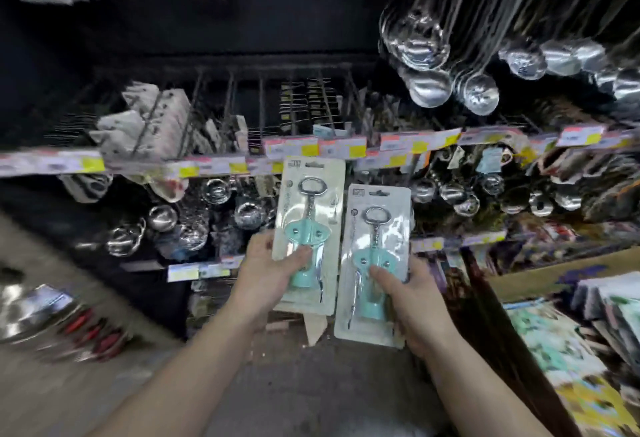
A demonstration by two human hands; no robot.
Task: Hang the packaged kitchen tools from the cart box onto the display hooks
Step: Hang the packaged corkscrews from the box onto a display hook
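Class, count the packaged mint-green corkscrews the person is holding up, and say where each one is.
2. One corkscrew pack is held higher by the left hand; the other pack sits lower, beside it, in the right hand. Further packs behind them may be hidden.

Head camera looks forward and down, close above display shelves (221,164).
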